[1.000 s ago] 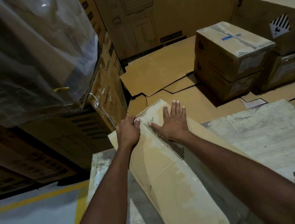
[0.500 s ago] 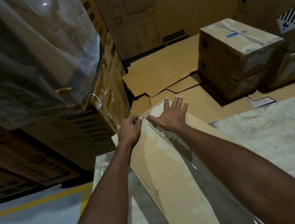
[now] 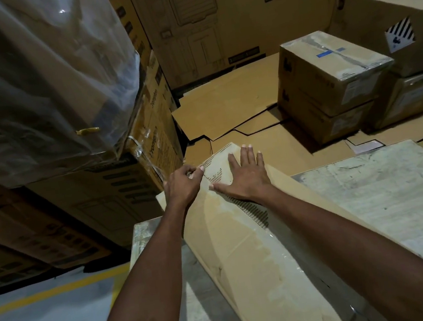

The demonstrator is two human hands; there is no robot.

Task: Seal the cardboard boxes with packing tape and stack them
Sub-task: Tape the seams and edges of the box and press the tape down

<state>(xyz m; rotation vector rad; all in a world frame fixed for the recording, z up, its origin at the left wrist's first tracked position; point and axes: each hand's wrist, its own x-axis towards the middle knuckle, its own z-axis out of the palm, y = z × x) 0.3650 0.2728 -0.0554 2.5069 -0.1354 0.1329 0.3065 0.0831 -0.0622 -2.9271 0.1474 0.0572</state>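
Your long brown cardboard box [image 3: 233, 259] lies on the grey table [image 3: 374, 193], clear tape [image 3: 271, 241] along its top. Your right hand [image 3: 244, 179] presses flat on it, left hand [image 3: 183, 187] pinches its far edge. Stacking is left.

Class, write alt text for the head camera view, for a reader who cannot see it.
A person's right hand presses flat on a taped cardboard box lying on a worn table, while the left hand grips the box's far edge. Sealed boxes sit stacked on flattened cardboard beyond.
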